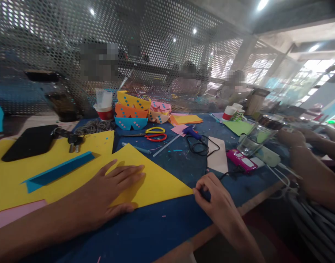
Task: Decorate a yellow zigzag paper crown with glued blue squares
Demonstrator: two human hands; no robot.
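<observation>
A folded sheet of yellow paper (159, 179), shaped like a triangle, lies on the blue tabletop. My left hand (115, 186) rests flat on it with fingers spread. At the sheet's pointed right corner, my right hand (211, 191) pinches the tip between thumb and forefinger. Left of my left hand, a folded blue paper strip (61, 168) lies on a larger yellow sheet (8, 182). Beyond the triangle are scissors (156, 136) with yellow and red handles and a pale blue pen (137, 148).
Folded paper pieces with small squares (131, 111) stand by the perforated metal screen (156, 44). A blue glue gun (193, 132) with a black cord, a pink power strip (242, 160) and a glass jar (251, 140) lie rightward. A phone (31, 140) and keys (73, 140) are left. Another person's arms (307, 160) reach in right.
</observation>
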